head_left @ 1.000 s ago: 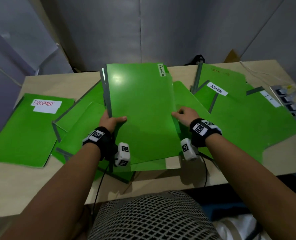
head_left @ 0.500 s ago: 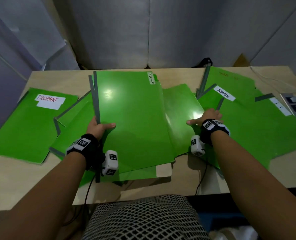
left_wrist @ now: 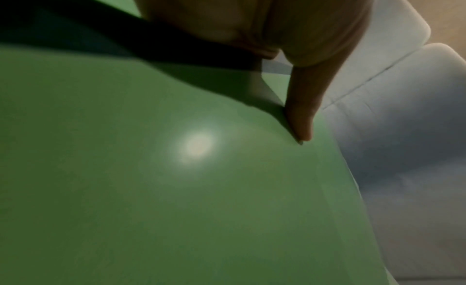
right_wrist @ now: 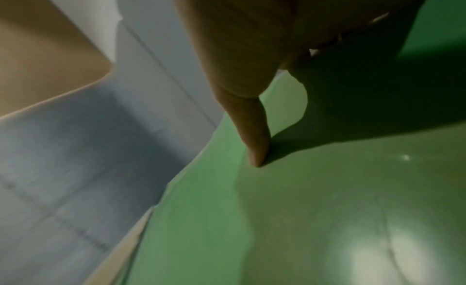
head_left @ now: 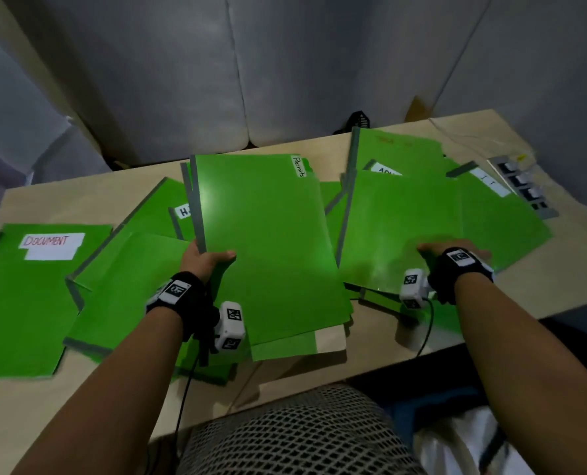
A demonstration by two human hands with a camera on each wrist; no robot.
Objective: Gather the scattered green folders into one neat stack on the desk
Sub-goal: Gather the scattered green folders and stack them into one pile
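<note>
Grey padded wall (head_left: 285, 63) is filling the top of the frame, and the tan desk (head_left: 62, 197) is running across the middle. Green folders are lying fanned over it: a Document folder (head_left: 28, 303) at far left, a Permits stack (head_left: 264, 248) at centre, and an overlapping pile (head_left: 490, 207) at upper right. A grey tray (head_left: 525, 186) is sitting at the right edge.

The left hand (head_left: 203, 260) is pinching the Permits stack by its left spine, thumb on top, and is lifting it slightly. The right hand (head_left: 446, 250) is now gripping a plain folder (head_left: 398, 228), thumb on top and fingers apparently underneath. That hand has left the Permits stack over the last second and has raised the plain folder, which is now covering most of the Admin label (head_left: 384, 170).

Judgement: the next folder is being collected for the centre stack. Most folders are still scattered, so the task is looking early.
</note>
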